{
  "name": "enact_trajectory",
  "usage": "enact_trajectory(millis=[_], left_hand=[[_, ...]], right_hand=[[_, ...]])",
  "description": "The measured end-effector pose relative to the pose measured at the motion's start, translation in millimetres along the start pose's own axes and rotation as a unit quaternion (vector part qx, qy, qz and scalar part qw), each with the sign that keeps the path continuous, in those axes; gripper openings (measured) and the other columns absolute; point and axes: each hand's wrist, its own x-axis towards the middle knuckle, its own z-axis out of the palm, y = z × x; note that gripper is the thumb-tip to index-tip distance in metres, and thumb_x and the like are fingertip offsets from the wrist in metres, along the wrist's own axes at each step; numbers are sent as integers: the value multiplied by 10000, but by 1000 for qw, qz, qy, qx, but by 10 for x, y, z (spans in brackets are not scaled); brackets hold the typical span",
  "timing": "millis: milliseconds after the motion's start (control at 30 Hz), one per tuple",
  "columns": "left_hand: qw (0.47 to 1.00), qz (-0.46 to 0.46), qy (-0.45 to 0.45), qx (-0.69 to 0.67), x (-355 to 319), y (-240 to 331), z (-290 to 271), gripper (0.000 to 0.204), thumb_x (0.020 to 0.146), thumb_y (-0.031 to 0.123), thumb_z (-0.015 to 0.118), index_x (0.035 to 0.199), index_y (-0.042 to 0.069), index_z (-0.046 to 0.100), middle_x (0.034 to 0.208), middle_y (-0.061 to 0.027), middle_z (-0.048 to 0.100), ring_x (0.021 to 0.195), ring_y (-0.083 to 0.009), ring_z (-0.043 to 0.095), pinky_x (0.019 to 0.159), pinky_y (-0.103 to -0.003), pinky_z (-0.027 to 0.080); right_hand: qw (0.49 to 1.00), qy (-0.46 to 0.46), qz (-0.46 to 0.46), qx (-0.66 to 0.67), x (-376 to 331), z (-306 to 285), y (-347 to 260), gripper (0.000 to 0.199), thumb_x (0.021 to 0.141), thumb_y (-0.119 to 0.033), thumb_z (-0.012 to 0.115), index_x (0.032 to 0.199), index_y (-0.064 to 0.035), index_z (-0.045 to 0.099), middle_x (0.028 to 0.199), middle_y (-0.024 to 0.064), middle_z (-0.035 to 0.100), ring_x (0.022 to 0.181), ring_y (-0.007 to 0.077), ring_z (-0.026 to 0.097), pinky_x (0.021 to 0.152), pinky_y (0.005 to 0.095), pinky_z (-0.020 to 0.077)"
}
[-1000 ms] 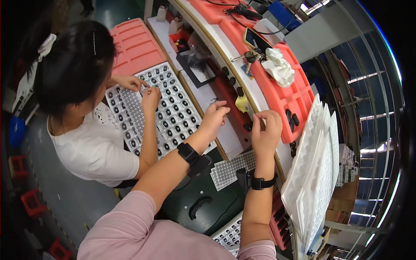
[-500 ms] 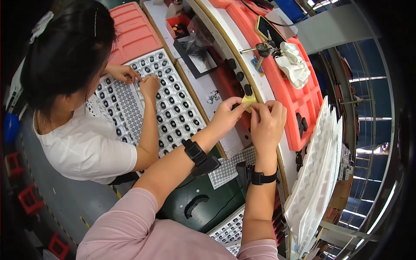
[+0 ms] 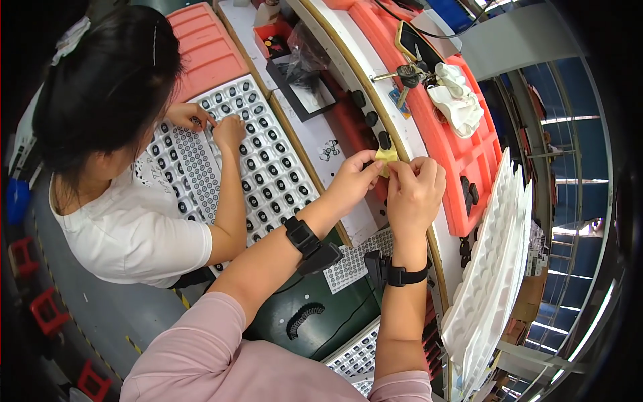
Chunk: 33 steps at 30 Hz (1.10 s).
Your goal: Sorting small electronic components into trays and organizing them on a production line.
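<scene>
Between the fingertips of both hands is a small yellow piece [image 3: 386,157], thin and paper-like. My left hand [image 3: 351,183] pinches it from the left with thumb and forefinger. From the right, my right hand [image 3: 416,191] pinches its lower edge, fingers curled. Just beyond the yellow piece a small black oval part [image 3: 384,140] sits on the white ledge, and another black part [image 3: 371,118] lies farther along it. The fingers cover part of the yellow piece, so whether anything is behind it cannot be seen.
A co-worker [image 3: 134,221] works at left over a white tray [image 3: 298,181] of black oval parts. To the right are a red tray [image 3: 462,161] with white gloves [image 3: 457,100] and keys [image 3: 407,75], and stacked white trays [image 3: 485,275]. A sticker sheet [image 3: 345,271] lies below my hands.
Both hands stay at nearly the same spot, still pinching the yellow piece. The right fingers have shifted slightly, and the whole view has moved a little.
</scene>
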Motion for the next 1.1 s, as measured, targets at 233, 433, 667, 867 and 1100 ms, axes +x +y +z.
enact_trajectory(millis=[233, 433, 667, 867, 1100], left_hand=[[1000, -2, -12, -6, -22, -24, -5, 160, 1014, 181, 538, 1115, 72, 596, 825, 55, 557, 694, -38, 445, 636, -196, 399], [1000, 0, -13, 15, -56, -6, -8, 178, 1015, 184, 539, 1142, 75, 598, 846, 57, 571, 702, -37, 453, 646, -196, 400], [1000, 5, -6, 25, -77, 38, 19, 196, 1018, 191, 536, 1162, 76, 605, 873, 56, 587, 710, -37, 462, 652, -197, 403], [1000, -1, -10, 20, -77, 26, 5, 142, 1009, 189, 556, 1095, 88, 606, 831, 48, 553, 702, -54, 467, 641, -206, 394], [1000, 4, -7, 20, -51, 7, -18, 164, 1005, 210, 566, 1081, 73, 612, 768, 49, 536, 668, -43, 446, 614, -205, 390]], right_hand=[[1000, 0, -5, -18, -2, -22, -21, 94, 744, -108, 738, 823, -112, 688, 846, 59, 506, 845, 271, 520, 747, 394, 430], [998, -17, -20, -48, -50, 1, 16, 126, 767, -139, 726, 862, -104, 650, 882, 67, 512, 882, 277, 519, 778, 399, 418], [997, -22, -42, -68, -59, -26, 43, 147, 790, -156, 713, 892, -98, 624, 911, 73, 523, 911, 281, 520, 782, 397, 414], [999, -21, -22, -17, -60, -74, 50, 135, 804, -121, 705, 894, -75, 616, 927, 91, 521, 924, 293, 517, 795, 403, 418], [992, 5, 36, 125, -39, -71, 123, 162, 768, -11, 714, 903, -40, 629, 924, 109, 511, 906, 310, 512, 810, 408, 431]])
